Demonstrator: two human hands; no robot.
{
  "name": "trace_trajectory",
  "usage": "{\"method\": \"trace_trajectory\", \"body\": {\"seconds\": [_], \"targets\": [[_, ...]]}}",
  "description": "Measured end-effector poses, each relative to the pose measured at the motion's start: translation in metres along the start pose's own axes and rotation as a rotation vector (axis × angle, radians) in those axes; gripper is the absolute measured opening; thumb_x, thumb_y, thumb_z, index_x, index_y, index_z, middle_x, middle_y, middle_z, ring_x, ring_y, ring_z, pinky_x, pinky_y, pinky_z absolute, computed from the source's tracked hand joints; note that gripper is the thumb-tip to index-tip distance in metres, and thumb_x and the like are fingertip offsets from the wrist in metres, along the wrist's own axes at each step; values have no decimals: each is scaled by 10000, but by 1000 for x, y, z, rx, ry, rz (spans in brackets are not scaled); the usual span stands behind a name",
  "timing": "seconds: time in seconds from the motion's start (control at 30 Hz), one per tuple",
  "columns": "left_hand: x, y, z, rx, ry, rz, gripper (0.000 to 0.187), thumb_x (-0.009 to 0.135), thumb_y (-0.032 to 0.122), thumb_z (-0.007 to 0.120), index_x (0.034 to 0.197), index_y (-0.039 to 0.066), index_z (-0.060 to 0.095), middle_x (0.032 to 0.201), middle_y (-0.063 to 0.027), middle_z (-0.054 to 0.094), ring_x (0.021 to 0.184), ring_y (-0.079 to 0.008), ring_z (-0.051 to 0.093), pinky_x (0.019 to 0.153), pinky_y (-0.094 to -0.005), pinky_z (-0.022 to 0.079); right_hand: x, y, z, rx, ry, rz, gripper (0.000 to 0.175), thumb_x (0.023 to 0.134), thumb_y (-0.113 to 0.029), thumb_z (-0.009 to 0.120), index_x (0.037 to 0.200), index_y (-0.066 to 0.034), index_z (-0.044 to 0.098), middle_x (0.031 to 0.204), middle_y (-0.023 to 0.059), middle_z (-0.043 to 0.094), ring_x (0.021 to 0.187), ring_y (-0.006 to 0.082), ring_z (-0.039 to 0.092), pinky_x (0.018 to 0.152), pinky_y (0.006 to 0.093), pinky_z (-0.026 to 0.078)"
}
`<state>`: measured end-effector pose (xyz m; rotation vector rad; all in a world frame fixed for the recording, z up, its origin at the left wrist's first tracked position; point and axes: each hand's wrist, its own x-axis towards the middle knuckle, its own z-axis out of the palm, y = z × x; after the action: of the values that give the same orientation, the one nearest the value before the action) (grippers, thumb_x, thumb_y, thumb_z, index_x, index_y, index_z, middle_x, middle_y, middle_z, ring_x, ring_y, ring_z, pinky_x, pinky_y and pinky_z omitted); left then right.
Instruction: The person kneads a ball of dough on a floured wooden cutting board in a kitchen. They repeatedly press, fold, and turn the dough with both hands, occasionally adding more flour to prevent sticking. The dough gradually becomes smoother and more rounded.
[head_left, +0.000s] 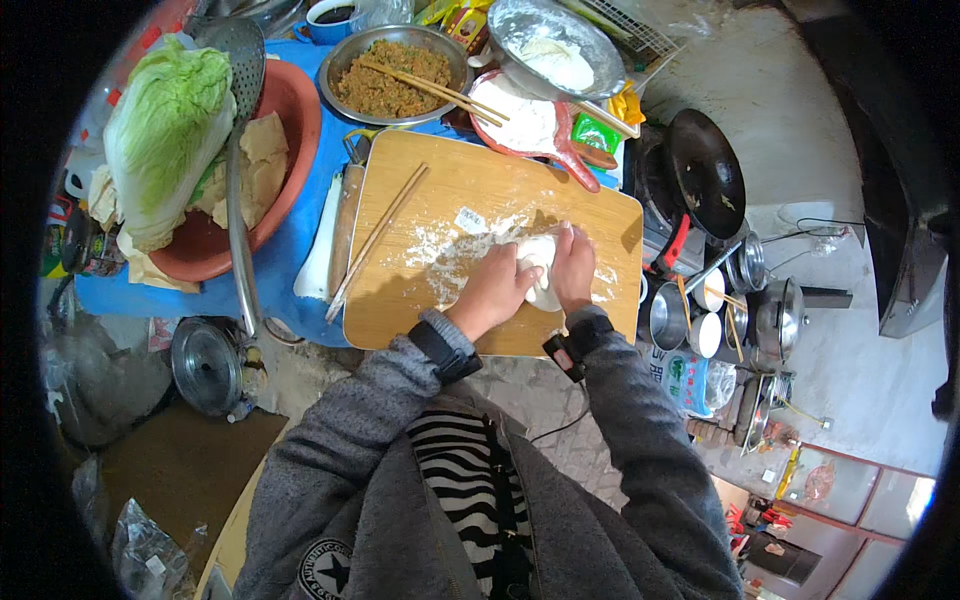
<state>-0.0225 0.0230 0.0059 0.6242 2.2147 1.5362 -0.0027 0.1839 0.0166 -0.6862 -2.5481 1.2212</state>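
On the floured wooden board (405, 292), both hands press around a lump of white dough (537, 255). My left hand (495, 286) holds its left side, thumb laid over the dough. My right hand (574, 264) cups the right side with fingers curled. Loose white flour is scattered under and left of the hands, near a small label stuck to the board. A pair of wooden chopsticks (379, 241) lies slanted along the board's left part. Just off the left edge lie a wooden rolling pin (345, 229) and a white utensil (320, 247).
Beyond the board stand a steel bowl of filling (395, 71) with chopsticks across it, a red scoop of flour (517, 116) and a floury metal bowl (556, 52). At left, a red basin (289, 150) holds a napa cabbage (171, 142) and a skimmer (236, 172). A wok (705, 172) sits right.
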Motion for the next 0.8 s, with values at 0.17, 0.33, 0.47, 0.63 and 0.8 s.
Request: {"method": "trace_trajectory", "body": {"seconds": [0.17, 0.33, 0.47, 0.63, 0.8], "targets": [[-8, 20, -9, 19, 16, 75, 481, 846, 253, 773, 1214, 26, 560, 1107, -236, 565, 974, -455, 627, 814, -477, 526, -35, -24, -40, 658, -151, 413, 541, 1082, -413, 420, 1112, 66, 670, 1075, 138, 700, 999, 209, 638, 899, 359, 494], [-28, 30, 6, 127, -54, 430, 393, 781, -106, 622, 1135, 64, 633, 1158, -180, 549, 1124, -373, 564, 924, -442, 485, -56, -29, -26, -153, 88, 164, 505, 1080, -378, 437, 943, 37, 689, 851, 172, 718, 718, 279, 689, 695, 394, 543], [-25, 13, 12, -74, -21, 196, 531, 744, -158, 610, 1235, 35, 553, 1222, -194, 532, 1169, -401, 539, 979, -454, 462, -61, -11, 11, -322, 283, -256, 289, 1040, -177, 469, 866, 3, 613, 779, 179, 614, 734, 370, 588, 671, 473, 454], [-31, 0, -2, -271, -31, 12, 654, 844, -65, 668, 1418, 3, 362, 1308, -204, 510, 1220, -316, 557, 1030, -377, 466, -37, 27, 1, -348, 224, -329, 247, 1035, -139, 454, 890, 3, 595, 840, 190, 566, 806, 394, 533, 725, 480, 425], [-36, 2, -4, -362, -150, -133, 513, 940, 81, 668, 1380, -22, 425, 1175, -177, 617, 1014, -256, 649, 901, -350, 537, -19, 36, -7, -324, 212, -264, 240, 1049, -144, 449, 940, 21, 585, 863, 202, 571, 824, 406, 532, 740, 485, 433]]}}
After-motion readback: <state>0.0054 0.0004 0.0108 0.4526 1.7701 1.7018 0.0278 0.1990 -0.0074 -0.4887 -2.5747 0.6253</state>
